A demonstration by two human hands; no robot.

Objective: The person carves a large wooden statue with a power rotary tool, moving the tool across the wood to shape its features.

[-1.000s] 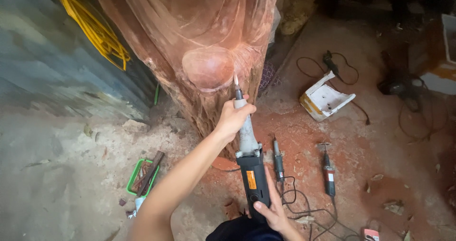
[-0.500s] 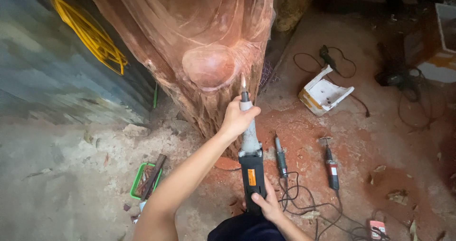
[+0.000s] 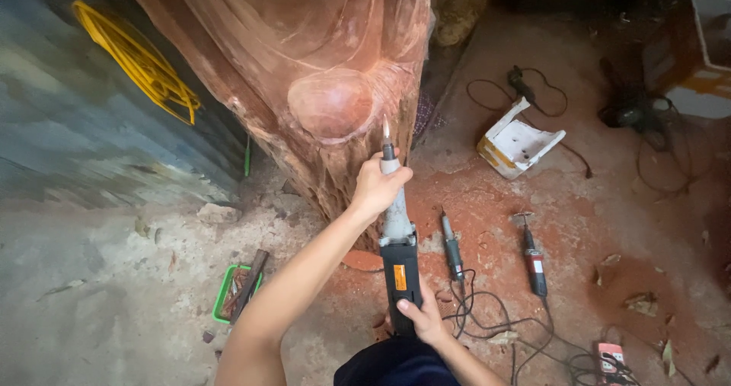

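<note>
Left hand [image 3: 378,186] grips the die grinder [image 3: 396,241] near its neck, right hand [image 3: 421,317] clasps its black body; tip just under the carved wood block's [image 3: 304,66] knob. Two spare grinders [image 3: 487,253] on the floor alongside.

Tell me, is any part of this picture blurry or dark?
In the head view, the grey wall at left is smeared and blurry; the top right corner is in deep shadow; the reddish carved wood sculpture and black-and-grey power carving tool look sharp and evenly lit.
</note>
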